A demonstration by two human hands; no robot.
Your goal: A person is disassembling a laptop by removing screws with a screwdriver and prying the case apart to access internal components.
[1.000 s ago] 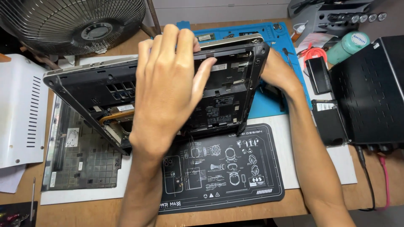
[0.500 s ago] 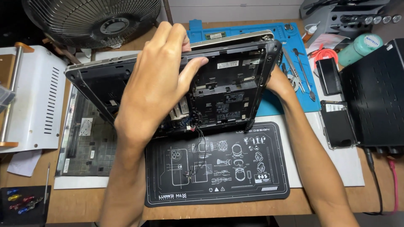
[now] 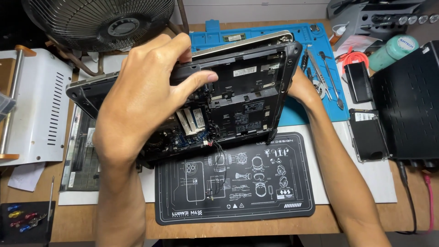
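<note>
Opened laptop chassis point(image 3: 247, 91) tilted up on its long edge, underside facing camera, bottom edge resting at the top of the black work mat point(image 3: 235, 183). Inside the shell: green memory sticks point(image 3: 192, 120) near centre, circuit board under them, thin wires point(image 3: 218, 151) dangling out onto the mat. Left hand point(image 3: 141, 100) wrapped over the chassis top edge, fingers curled behind, thumb pressed flat on the inner frame: firm grasp. Right hand point(image 3: 299, 84) behind the chassis right edge, mostly hidden; touching the shell, closure of grip not visible, cannot tell.

Detached bottom cover point(image 3: 82, 155) flat left of the chassis, partly under it. Blue silicone mat point(image 3: 315, 59) behind and right of the chassis, carrying tweezers and screwdrivers point(image 3: 327, 80). Small black tray point(image 3: 25, 222) far left of the chassis, low corner, holding coloured bits. Tool rack point(image 3: 379, 18) upper right of the chassis, driver handles slotted in.

Wooden bench point(image 3: 356, 215) under everything. Desk fan point(image 3: 103, 23) behind the chassis left end. White vented box point(image 3: 39, 105) left of it. Black perforated case point(image 3: 409, 100) far right, slim black drive point(image 3: 368, 135) and teal bottle point(image 3: 391, 52) beside it.
</note>
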